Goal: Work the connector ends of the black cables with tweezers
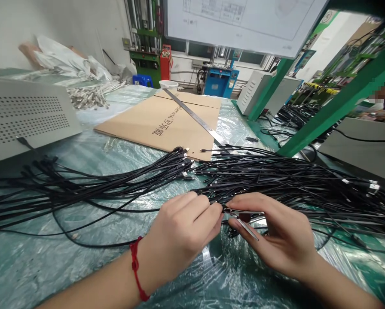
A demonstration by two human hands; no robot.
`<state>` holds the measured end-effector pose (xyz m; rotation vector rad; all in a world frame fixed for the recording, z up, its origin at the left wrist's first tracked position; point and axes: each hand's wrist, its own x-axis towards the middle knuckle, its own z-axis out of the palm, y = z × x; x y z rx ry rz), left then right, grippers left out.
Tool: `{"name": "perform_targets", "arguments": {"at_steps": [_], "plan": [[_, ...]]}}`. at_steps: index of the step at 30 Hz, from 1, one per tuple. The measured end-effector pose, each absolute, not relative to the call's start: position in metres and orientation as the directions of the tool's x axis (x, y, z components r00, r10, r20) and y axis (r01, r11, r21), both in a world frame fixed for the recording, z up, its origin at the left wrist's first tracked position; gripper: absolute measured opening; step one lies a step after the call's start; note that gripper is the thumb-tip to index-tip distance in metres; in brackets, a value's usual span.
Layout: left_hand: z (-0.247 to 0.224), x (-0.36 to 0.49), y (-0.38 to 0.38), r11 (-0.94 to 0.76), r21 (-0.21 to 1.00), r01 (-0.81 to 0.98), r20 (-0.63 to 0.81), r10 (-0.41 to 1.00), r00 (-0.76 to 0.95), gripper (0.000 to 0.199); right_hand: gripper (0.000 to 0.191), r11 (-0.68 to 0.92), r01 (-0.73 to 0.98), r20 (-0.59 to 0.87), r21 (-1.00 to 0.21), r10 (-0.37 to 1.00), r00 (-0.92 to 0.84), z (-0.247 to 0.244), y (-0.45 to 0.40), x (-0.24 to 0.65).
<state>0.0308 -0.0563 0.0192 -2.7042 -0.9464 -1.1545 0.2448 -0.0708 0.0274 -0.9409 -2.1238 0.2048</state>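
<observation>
- Head view: the left hand (pixel 187 221) is closed, its fingertips pinching what looks like a small black cable end (pixel 224 208), mostly hidden by the fingers.
- The right hand (pixel 279 236) grips slim silver metal tweezers (pixel 249 229) between thumb and forefinger; their legs spread apart, and the fingertips meet the left hand's at the cable end.
- Work on this piece looks under way rather than finished, though its exact state cannot be told behind the fingers.
- On the green worktop covered in clear film (pixel 18 266), a bunch of thin black cables (pixel 131 176) lies to the left, many plugs gathered near the flat brown cardboard sheet (pixel 131 124).
- A larger, looser heap of black cables (pixel 276 176) spreads to the right, beyond the right hand.
- Which group is handled and which is not cannot be told; if either still needs handling, much seems left.
- A long steel ruler (pixel 192 113) rests diagonally across the cardboard, out of both hands.
</observation>
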Motion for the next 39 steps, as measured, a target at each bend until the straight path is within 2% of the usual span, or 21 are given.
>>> {"name": "perform_targets", "arguments": {"at_steps": [6,21,27,32,36,39], "plan": [[0.020,0.031,-0.057,-0.827,0.189,0.530,0.653,0.509,0.561,0.019,0.029,0.714,0.619,0.612,-0.328,0.660,-0.436,0.027,-0.074,0.244],[0.018,0.031,-0.057,-0.825,0.175,0.538,0.642,0.510,0.573,0.022,0.025,0.722,0.603,0.580,-0.339,0.665,-0.471,0.029,-0.070,0.247],[0.017,0.032,-0.057,-0.824,0.201,0.530,0.630,0.523,0.574,0.024,0.024,0.752,0.587,0.598,-0.301,0.628,-0.498,0.030,-0.068,0.248],[0.016,0.032,-0.057,-0.825,0.251,0.506,0.632,0.536,0.560,0.019,0.019,0.712,0.559,0.589,-0.425,0.686,-0.428,0.030,-0.066,0.246],[0.018,0.030,-0.057,-0.819,0.277,0.503,0.641,0.548,0.538,0.013,0.016,0.571,0.607,0.504,-0.553,0.809,-0.303,0.025,-0.063,0.246],[0.018,0.029,-0.056,-0.830,0.270,0.488,0.644,0.532,0.549,0.012,0.016,0.471,0.519,0.413,-0.713,0.881,-0.232,0.025,-0.061,0.244]]}}
